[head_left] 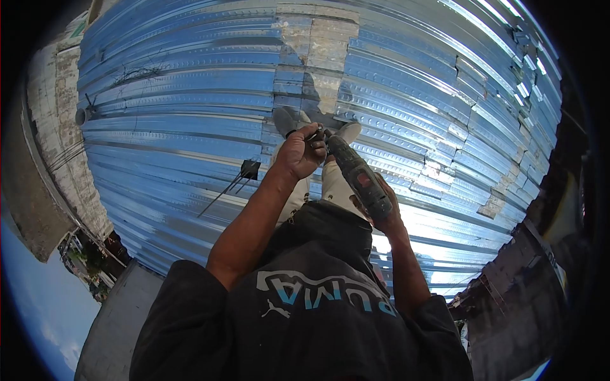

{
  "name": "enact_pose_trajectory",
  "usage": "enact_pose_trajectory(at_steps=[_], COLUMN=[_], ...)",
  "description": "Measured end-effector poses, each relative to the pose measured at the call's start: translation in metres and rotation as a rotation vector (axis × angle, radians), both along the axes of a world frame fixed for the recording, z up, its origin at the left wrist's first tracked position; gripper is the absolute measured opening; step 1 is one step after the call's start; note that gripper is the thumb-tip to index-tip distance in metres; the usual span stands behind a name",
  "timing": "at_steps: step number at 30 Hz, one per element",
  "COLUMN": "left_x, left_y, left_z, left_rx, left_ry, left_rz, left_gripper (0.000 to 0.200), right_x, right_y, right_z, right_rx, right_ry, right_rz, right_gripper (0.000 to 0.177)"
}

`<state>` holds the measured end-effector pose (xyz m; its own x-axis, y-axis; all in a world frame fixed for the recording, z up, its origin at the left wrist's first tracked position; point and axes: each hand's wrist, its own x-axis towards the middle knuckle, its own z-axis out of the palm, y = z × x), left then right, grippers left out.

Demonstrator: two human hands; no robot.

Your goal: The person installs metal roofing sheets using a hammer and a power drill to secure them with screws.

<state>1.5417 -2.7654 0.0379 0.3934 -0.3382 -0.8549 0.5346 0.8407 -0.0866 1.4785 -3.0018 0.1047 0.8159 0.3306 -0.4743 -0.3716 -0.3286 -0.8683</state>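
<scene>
In front of my body is a power drill (pixel 358 171) with a long, worn, dark body and a reddish patch on its side. My right hand (pixel 389 213) is wrapped around its rear end, partly behind the casing. The narrow front of the tool points up toward my feet. Beside that front end, my left hand (pixel 304 152) is closed, with thumb and fingers pinched together. What sits between those fingertips is too small to make out. My shoes (pixel 348 132) show just beyond the hands, on ribbed metal sheeting (pixel 210 127).
A dark square piece with thin rods (pixel 250 169) lies on the sheeting to the left. Tangled wire (pixel 138 73) is farther up left, near a pipe end (pixel 81 117). A worn wall (pixel 68 95) borders the left edge. Uneven sheet ends and pale patches (pixel 492 204) are at right.
</scene>
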Motion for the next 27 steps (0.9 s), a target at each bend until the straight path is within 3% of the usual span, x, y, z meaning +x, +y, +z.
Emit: enact_pose_trajectory(at_steps=[7, 13, 16, 18, 20, 23, 27], left_x=[-0.008, -0.017, -0.022, -0.026, -0.029, -0.028, -0.026], left_y=[0.039, 0.089, 0.115, 0.134, 0.146, 0.151, 0.154], left_z=[-0.031, -0.056, -0.059, -0.062, -0.067, -0.072, -0.104], left_rx=[-0.120, -0.159, -0.115, -0.105, -0.124, -0.088, -0.109], left_ry=[0.000, -0.026, -0.017, -0.018, -0.021, 0.016, 0.027], left_rz=[0.128, 0.172, 0.125, 0.102, 0.157, 0.231, 0.191], left_gripper=[0.013, 0.013, 0.013, 0.013, 0.012, 0.012, 0.013], right_x=[0.016, 0.027, 0.029, 0.024, 0.009, 0.008, 0.016], right_y=[0.043, 0.092, 0.120, 0.133, 0.134, 0.167, 0.170], right_z=[-0.017, -0.028, -0.022, -0.030, -0.058, -0.051, -0.074], right_rx=[-0.049, -0.050, -0.276, -0.246, -0.144, -0.168, -0.124], right_ry=[-0.092, -0.018, -0.053, -0.069, 0.009, 0.483, 0.511], right_rz=[0.102, 0.146, 0.278, 0.265, 0.213, -0.029, -0.034], right_gripper=[0.052, 0.051, 0.062, 0.059, 0.048, 0.039, 0.046])
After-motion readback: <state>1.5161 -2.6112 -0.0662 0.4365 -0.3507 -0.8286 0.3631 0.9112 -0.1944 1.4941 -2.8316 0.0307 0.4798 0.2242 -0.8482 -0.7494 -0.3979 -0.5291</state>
